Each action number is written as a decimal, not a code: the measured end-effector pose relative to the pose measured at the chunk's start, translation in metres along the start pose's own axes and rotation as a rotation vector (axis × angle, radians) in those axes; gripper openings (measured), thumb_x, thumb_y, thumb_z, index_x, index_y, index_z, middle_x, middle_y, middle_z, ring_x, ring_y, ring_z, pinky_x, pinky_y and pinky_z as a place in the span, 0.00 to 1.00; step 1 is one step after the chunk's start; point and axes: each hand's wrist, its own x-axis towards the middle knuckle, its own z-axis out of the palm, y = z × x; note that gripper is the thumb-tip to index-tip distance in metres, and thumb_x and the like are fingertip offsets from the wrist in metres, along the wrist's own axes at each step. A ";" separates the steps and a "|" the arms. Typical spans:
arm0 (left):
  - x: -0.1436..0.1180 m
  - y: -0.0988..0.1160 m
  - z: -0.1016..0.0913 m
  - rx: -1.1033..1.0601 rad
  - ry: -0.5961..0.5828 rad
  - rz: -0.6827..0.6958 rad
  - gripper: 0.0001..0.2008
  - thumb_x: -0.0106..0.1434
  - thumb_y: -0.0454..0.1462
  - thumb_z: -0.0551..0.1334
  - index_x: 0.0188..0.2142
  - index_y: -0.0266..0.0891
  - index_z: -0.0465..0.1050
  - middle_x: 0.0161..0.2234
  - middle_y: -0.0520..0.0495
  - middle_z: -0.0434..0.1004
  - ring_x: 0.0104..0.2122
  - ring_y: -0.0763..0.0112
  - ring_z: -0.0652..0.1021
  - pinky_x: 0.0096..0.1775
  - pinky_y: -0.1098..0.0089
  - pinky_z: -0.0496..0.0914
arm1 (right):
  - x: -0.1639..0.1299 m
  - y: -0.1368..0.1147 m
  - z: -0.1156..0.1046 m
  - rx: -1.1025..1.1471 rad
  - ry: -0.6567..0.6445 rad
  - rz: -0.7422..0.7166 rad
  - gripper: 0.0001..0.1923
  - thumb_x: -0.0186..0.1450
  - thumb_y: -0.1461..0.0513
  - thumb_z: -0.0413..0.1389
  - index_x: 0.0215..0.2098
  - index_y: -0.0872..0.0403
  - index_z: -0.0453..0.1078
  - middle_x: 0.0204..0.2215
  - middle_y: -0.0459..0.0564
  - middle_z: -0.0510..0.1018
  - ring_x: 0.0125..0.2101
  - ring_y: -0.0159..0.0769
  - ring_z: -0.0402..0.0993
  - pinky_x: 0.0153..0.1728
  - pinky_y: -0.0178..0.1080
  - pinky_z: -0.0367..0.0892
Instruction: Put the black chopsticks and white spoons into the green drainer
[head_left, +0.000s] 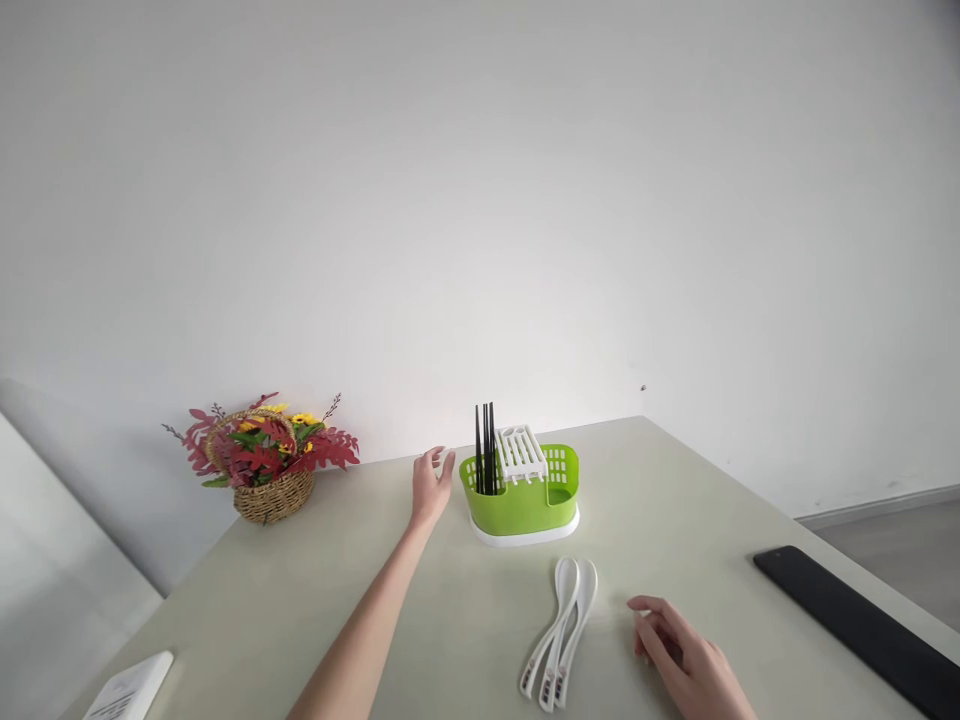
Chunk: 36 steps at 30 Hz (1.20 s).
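Note:
A green utensil caddy (517, 516) with a white base stands toward the back of the table, and several black chopsticks (486, 455) rise from its left compartment. Its middle carries a white slotted rack (521, 455). My left hand (433, 485) is just left of the caddy, empty, thumb and fingers apart; whether it touches the rim is hard to see. In front of the caddy, three white spoons (562, 630) lie overlapping, their printed handles toward me. To their right, my right hand (686, 655) hovers near or rests on the table, fingers loosely bent, holding nothing visible.
A wicker basket (274, 497) of red and yellow artificial flowers stands at the back left. On the right edge lies a long black object (847, 620). A white printed box or card (131, 688) is at the front left. The wall rises behind the table (660, 500).

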 end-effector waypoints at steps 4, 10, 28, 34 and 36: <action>-0.031 -0.029 -0.017 -0.010 0.050 -0.078 0.32 0.63 0.62 0.54 0.43 0.35 0.75 0.44 0.32 0.79 0.44 0.53 0.80 0.48 0.56 0.74 | 0.000 -0.002 0.000 -0.004 0.017 -0.009 0.22 0.66 0.42 0.48 0.44 0.46 0.72 0.26 0.43 0.80 0.27 0.36 0.76 0.32 0.34 0.69; -0.099 -0.055 -0.039 -0.059 0.016 -0.182 0.29 0.61 0.63 0.55 0.33 0.41 0.75 0.32 0.40 0.81 0.32 0.55 0.81 0.39 0.58 0.75 | -0.002 0.000 0.000 -0.023 0.012 -0.013 0.23 0.66 0.42 0.47 0.44 0.46 0.73 0.26 0.44 0.80 0.29 0.38 0.77 0.35 0.35 0.70; -0.221 0.007 -0.059 -0.162 -0.340 -0.190 0.26 0.71 0.56 0.52 0.30 0.41 0.74 0.24 0.51 0.72 0.23 0.69 0.71 0.27 0.72 0.63 | 0.030 -0.030 0.024 -0.261 0.094 -0.014 0.21 0.65 0.41 0.48 0.42 0.43 0.73 0.26 0.41 0.80 0.27 0.39 0.77 0.28 0.37 0.62; -0.220 0.011 -0.061 -0.111 -0.352 -0.161 0.26 0.71 0.56 0.51 0.29 0.42 0.74 0.24 0.51 0.74 0.22 0.68 0.72 0.28 0.71 0.64 | 0.033 -0.027 0.025 -0.213 0.093 -0.012 0.20 0.66 0.42 0.47 0.37 0.43 0.73 0.25 0.43 0.80 0.27 0.40 0.76 0.28 0.37 0.61; -0.220 0.012 -0.061 -0.097 -0.356 -0.151 0.26 0.71 0.56 0.51 0.29 0.42 0.74 0.23 0.51 0.73 0.22 0.68 0.71 0.28 0.71 0.64 | 0.033 -0.025 0.022 -0.161 0.069 -0.024 0.21 0.68 0.42 0.46 0.37 0.44 0.73 0.24 0.43 0.80 0.27 0.40 0.77 0.29 0.37 0.64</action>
